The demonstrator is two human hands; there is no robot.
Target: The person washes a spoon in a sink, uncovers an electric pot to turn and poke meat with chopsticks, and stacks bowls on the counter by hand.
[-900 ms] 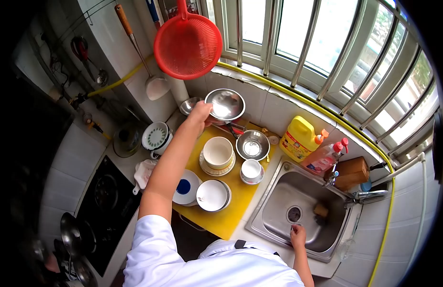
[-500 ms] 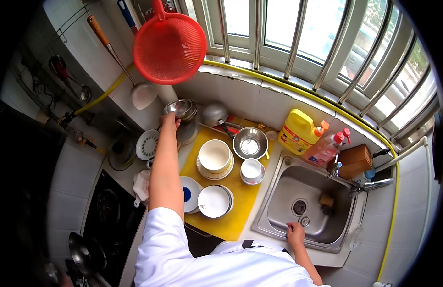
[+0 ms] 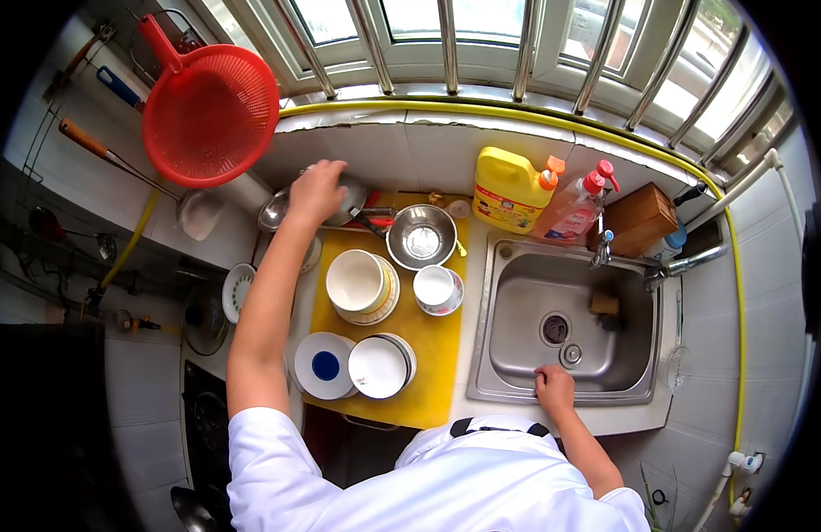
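My left hand is raised over the back left of the counter, fingers apart, with nothing seen in it. Beneath and beside it are a metal bowl and a grey metal pan, both partly covered by the hand. My right hand rests at the front rim of the sink, its fingers curled; what they hold, if anything, is hidden. On the yellow mat stand a cream bowl, a steel pan, a small white bowl, stacked white bowls and a blue-centred plate.
A red colander hangs at the upper left, near a ladle. Behind the sink stand a yellow jug, a pink soap bottle, a wooden block and the faucet. Window bars run along the top.
The view has turned to the right. My left hand carried a metal bowl to the back left corner, let go and lifted off. My right hand stays at the sink's front edge.
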